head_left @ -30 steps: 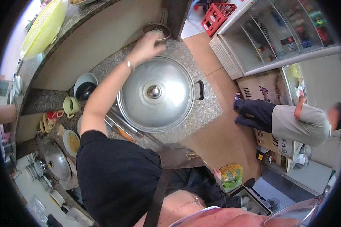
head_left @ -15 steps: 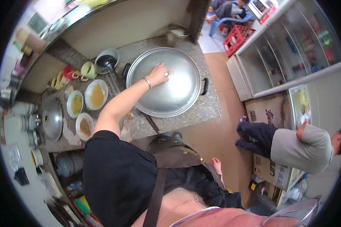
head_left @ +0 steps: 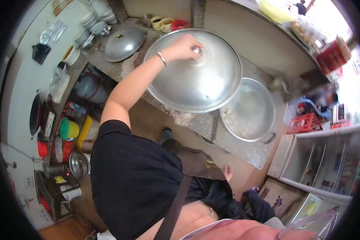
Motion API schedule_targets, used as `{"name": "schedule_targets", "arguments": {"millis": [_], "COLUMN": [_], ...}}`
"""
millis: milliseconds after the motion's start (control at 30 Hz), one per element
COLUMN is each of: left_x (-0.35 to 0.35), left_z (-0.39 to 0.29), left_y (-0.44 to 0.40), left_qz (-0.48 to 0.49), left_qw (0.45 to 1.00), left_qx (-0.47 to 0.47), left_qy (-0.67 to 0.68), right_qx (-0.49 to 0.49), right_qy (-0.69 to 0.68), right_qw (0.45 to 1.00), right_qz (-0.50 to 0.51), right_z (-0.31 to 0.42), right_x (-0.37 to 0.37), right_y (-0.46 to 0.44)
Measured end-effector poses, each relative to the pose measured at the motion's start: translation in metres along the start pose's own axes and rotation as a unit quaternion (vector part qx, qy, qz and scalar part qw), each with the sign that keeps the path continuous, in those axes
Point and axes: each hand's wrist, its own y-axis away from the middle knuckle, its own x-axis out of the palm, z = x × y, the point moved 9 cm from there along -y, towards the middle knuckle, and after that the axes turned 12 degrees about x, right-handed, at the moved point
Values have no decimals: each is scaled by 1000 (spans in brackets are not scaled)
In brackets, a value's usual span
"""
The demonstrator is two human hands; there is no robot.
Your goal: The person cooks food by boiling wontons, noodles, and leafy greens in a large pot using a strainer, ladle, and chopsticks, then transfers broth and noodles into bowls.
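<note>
My left hand (head_left: 184,48), a bracelet on its wrist, is closed around the knob of a large metal lid (head_left: 196,86). The lid is held up to the left of a big two-handled pot (head_left: 250,112), which now stands uncovered and has whitish, steamy contents. Its edge overlaps the pot's left rim in view, and it hides much of the counter behind. Low at my side hangs my right hand (head_left: 227,172), small in view, its fingers loosely apart with nothing visible in them.
A smaller lid (head_left: 125,43) lies on the counter near yellow cups (head_left: 164,24). A long dark stick (head_left: 215,127) rests left of the pot. Beyond the counter stand a red crate (head_left: 305,123) and a glass-door fridge (head_left: 322,160). A person's dark-clothed legs (head_left: 262,206) show at lower right.
My left hand has lifted the lid off the pot and carried it left, uncovering the contents. My view has turned left. My right hand still hangs low.
</note>
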Motion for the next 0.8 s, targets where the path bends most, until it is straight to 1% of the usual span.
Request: {"name": "schedule_targets", "arguments": {"millis": [33,67,100,133,167,200,233,267,333,400,433,500,533,567,600,633,667,700,733,767,800], "left_x": [-31,-49,-70,-89,-105,-120,-127,-133,-139,-143,-142,-126,-116,-117,-115,-112,-103,-98,-100,-91,-89], "left_z": [23,68,104,142,179,225,273,319,410,478,503,565,600,613,619,622,646,655,639,669,668], "left_y": [22,48,74,101,125,150,173,192,235,267,279,300,314,318,321,317,321,319,305,315,306], "left_qz": [15,-39,-14,-28,-7,-63,-50,-40,-57,-82,-77,-57,-47,-73,-101,-79,-36,-96,-68,-63,-9], "left_qw": [998,998,995,990,981,979,971,963,956,944,939,927,919,918,917,924,917,938,941,937,928], "left_qx": [-53,-33,-93,-129,-186,-168,-205,-239,-245,-271,-293,-333,-352,-339,-322,-332,-342,-324,-325,-329,-349], "left_qy": [-13,-22,-45,-46,-52,-101,-108,-115,-150,-168,-162,-163,-174,-193,-212,-171,-203,-80,-67,-95,-132], "right_qx": [-74,-76,-156,-232,-229,-213,-197,-192,-182,-107,-96,-141,-165,-192,-138,-82,-45,-18,-36,-56,-48], "right_qy": [34,38,124,206,203,213,217,224,233,252,251,380,287,189,182,168,372,377,364,325,336], "right_qw": [996,996,977,941,943,939,935,933,927,904,900,833,875,906,930,948,866,835,827,822,812], "right_qz": [-29,-22,-76,-131,-131,-164,-199,-209,-230,-328,-343,-377,-353,-326,-289,-257,-331,-401,-427,-465,-475], "right_z": [17,36,79,109,115,118,122,117,111,109,109,115,91,66,60,66,104,126,109,115,102], "right_x": [37,78,114,146,168,184,208,222,234,237,243,252,236,223,232,241,264,275,257,256,246], "right_y": [0,8,34,60,70,75,71,63,56,51,47,47,22,6,6,5,31,54,49,53,43]}}
